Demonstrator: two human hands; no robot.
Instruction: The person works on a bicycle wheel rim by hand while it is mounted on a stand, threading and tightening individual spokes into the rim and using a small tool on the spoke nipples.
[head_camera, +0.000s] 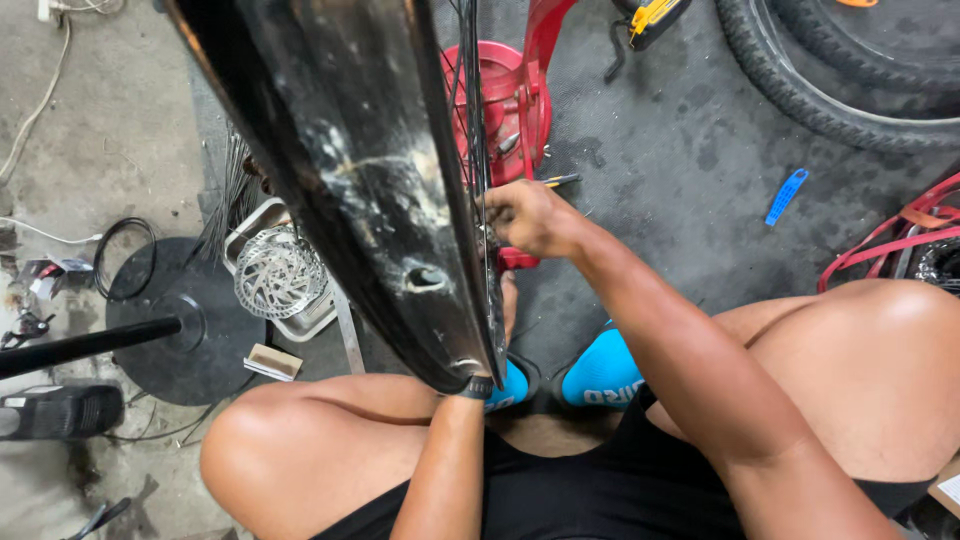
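Rim (360, 180): glossy black, scuffed, curved, upright between the knees.
Right hand (530, 218): closed, pinching at thin wire spokes (472, 110).
Left hand: mostly hidden behind the rim; its grip unclear.
Stand (505, 100): red metal.

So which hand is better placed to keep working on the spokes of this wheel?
Probably the right hand: its closed fingers sit right at the spokes beside the black rim. The left hand is hidden behind the rim; only its forearm shows.

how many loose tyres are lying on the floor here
2, both at the top right on the grey floor: the outer knobbly tyre and a second tyre nested inside it. Both run out of view, so more may be hidden.
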